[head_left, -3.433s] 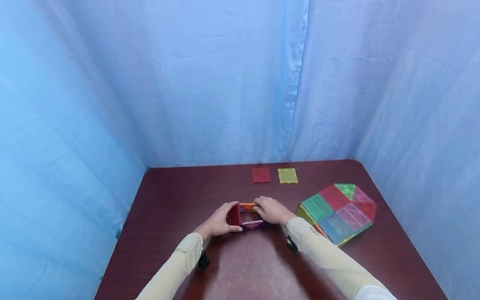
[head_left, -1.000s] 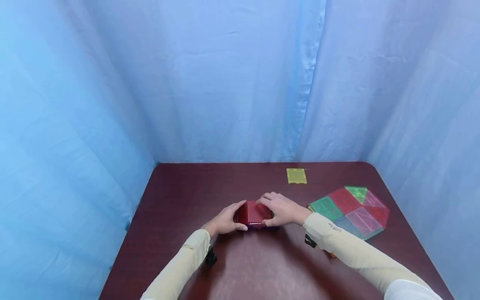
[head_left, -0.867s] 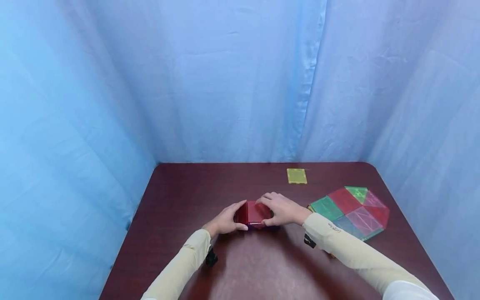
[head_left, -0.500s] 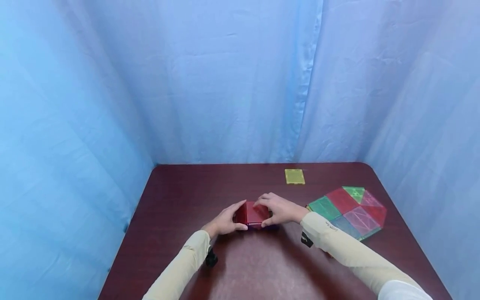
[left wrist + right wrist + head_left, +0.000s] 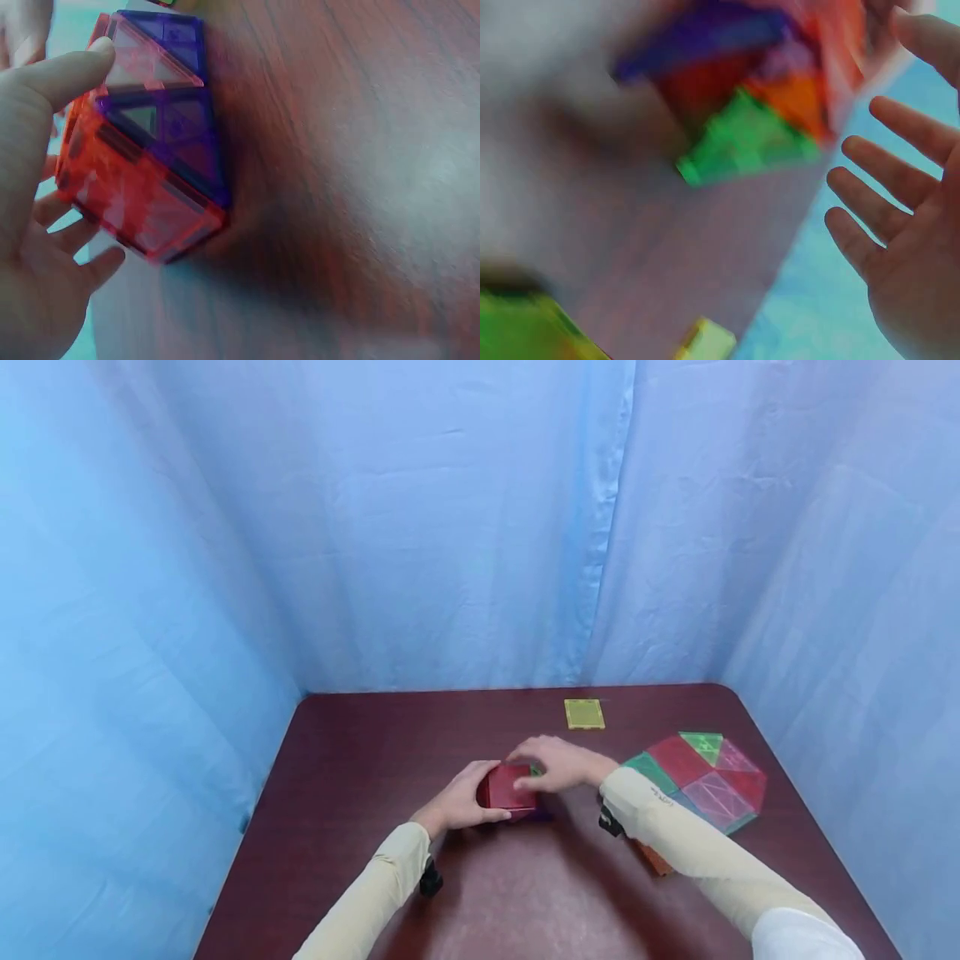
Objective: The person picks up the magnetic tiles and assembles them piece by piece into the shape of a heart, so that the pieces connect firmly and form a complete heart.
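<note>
In the head view, a small block of magnetic tiles [image 5: 512, 789] with a red square on top sits at the table's middle. My left hand [image 5: 465, 799] grips its left side, thumb at the front and fingers behind. The left wrist view shows its red side wall [image 5: 142, 184], purple triangle tiles [image 5: 187, 124] and a pink triangle tile [image 5: 139, 56] under the thumb. My right hand [image 5: 558, 764] hovers at the block's right, overlapping the top; in the right wrist view its fingers are spread, apart from the block. A green triangle tile [image 5: 742, 142] forms part of that blurred end.
A larger flat-topped structure of coloured magnetic tiles [image 5: 682, 760] stands at the right, partly behind the right sleeve. A yellow square tile [image 5: 584, 714] lies near the table's back edge. Blue curtains [image 5: 450, 527] hang around the table [image 5: 360, 752].
The red square tile from the back of the table now covers the block's open top. Since half a second ago, the right hand has loosened and lifted, and the block has turned slightly.
</note>
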A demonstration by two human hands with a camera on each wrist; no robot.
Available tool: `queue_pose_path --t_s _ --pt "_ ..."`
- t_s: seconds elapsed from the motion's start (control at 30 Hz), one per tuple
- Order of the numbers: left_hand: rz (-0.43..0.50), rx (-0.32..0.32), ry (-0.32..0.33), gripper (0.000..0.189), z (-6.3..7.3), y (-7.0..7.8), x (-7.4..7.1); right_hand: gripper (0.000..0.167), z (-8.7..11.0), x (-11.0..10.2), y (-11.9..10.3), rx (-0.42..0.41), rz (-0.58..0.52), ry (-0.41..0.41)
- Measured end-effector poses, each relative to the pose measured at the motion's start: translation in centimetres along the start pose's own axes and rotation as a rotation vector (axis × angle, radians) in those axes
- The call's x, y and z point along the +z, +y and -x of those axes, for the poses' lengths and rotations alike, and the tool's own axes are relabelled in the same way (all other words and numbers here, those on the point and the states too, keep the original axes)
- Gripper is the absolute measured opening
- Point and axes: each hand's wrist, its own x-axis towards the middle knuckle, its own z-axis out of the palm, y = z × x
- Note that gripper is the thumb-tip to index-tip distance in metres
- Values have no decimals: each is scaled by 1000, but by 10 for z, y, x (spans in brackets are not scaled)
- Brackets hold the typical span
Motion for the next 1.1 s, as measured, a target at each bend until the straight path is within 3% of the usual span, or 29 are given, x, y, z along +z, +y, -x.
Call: queue_pose_path --t_s 0.1,0.23,0.37,0.5,0.67,0.77,0.87,0.97,1.1 --pt "-79 41 0 90 -6 5 1 52 -12 -24 20 129 -20 103" --pt "-202 83 -11 91 -14 14 1 48 -28 -49 52 421 -23 203" --pt "-279 85 -36 91 -19 20 4 61 -35 -56 83 699 -7 154" --pt "-296 66 -51 90 -21 22 6 72 -36 -45 112 862 -13 88" --pt "-274 69 -55 91 -22 24 8 57 -31 -22 133 927 -40 19" --pt "-272 84 -63 91 -24 27 12 63 -23 -9 134 951 -54 6" --pt "-267 95 -69 91 -26 30 14 72 -18 -2 130 977 -48 27" --pt "-260 98 -76 90 -29 33 15 67 -13 -3 128 998 -44 68" --pt "-253 91 -83 89 -32 33 17 72 -7 -5 125 1001 -118 105"
